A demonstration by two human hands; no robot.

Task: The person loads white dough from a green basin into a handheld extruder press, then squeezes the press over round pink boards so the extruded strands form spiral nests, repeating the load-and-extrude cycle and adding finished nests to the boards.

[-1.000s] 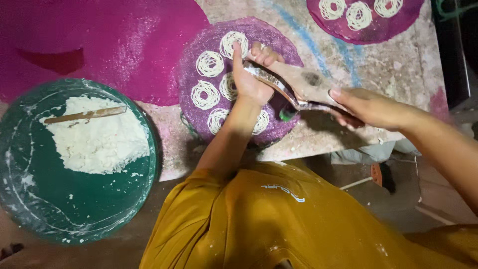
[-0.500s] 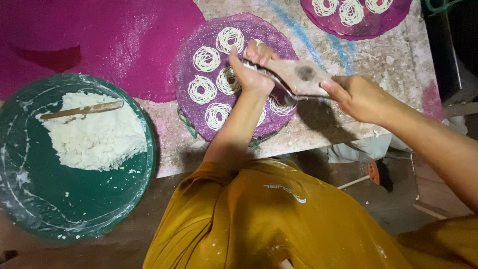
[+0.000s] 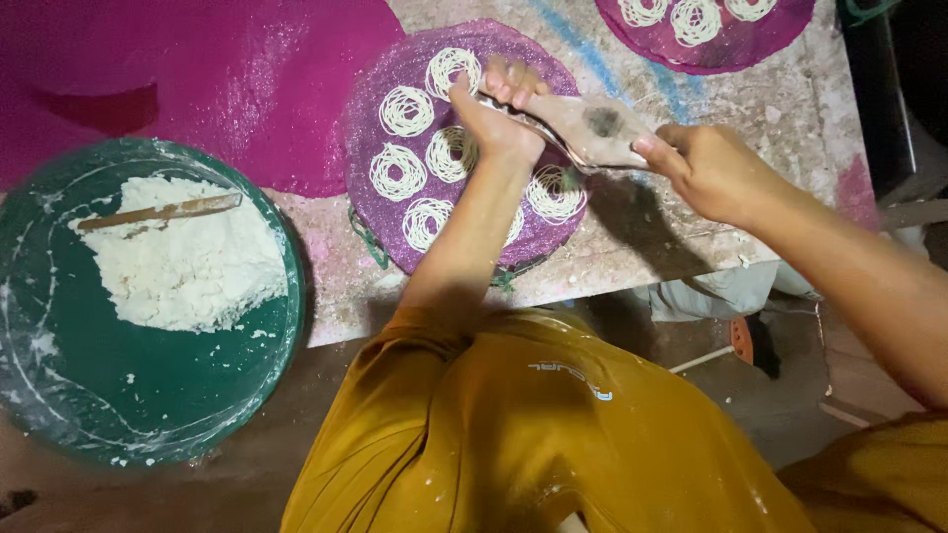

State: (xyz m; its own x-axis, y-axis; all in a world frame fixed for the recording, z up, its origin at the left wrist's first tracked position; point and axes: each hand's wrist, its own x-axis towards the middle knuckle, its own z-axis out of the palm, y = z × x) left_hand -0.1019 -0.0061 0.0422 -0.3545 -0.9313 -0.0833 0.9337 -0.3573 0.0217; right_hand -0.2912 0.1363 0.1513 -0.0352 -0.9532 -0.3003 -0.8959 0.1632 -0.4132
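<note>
Both hands are on the wooden press (image 3: 583, 126) over the round purple mat (image 3: 464, 148). The left hand (image 3: 499, 114) is clamped around the near end of it, fingers curled over the top, right above the mat's middle. The right hand (image 3: 711, 170) grips the other end, out past the mat's right edge, thumb laid along the wood. The press sits tilted, its left end low over the mat, though whether it touches the noodle coil (image 3: 452, 153) beneath I cannot quite tell, since the hand covers that spot. Seven or so white coils lie spread on the mat, each apart from its neighbour. A second purple mat (image 3: 706, 30) with more coils shows at the top edge of the dusty table (image 3: 652, 257). Off to the left, well apart, sits a big green basin (image 3: 59, 395) with a heap of white dough (image 3: 193, 262) and a wooden stick (image 3: 158, 211) lying across it.
</note>
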